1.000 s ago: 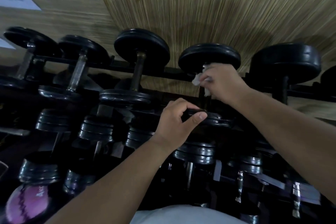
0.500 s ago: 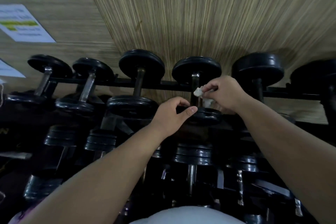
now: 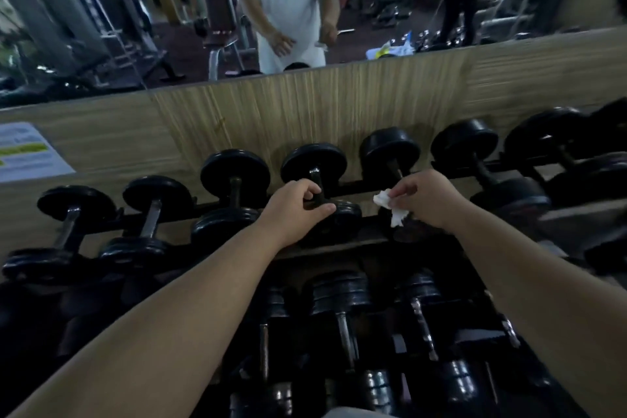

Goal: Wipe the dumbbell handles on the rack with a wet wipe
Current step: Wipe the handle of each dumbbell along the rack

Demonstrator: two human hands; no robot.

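My left hand (image 3: 298,205) curled around a dumbbell handle (image 3: 317,187) on the top rack (image 3: 356,187); my right hand (image 3: 425,197) pinched the crumpled wet wipe (image 3: 390,207) beside the neighbouring dumbbell (image 3: 390,149).

Dumbbell weights (image 3: 314,163) on the top row are looking like black rubber, matt and smooth, with a dull sheen. Their handles (image 3: 150,219) are showing bare metal, grey and worn. Lower-row dumbbells (image 3: 341,292) are showing shinier chrome-like metal handles and rims catching light. The rack rail (image 3: 163,215) is looking like black painted metal, matt. The wet wipe (image 3: 390,205) is looking like thin white crumpled cloth or paper. The wall panel (image 3: 305,112) behind is showing a striped, wood-grain finish, matt tan. A sheet (image 3: 27,154) on it is looking like glossy printed paper. Above, a mirror (image 3: 135,10) is reflecting, smooth and glossy.
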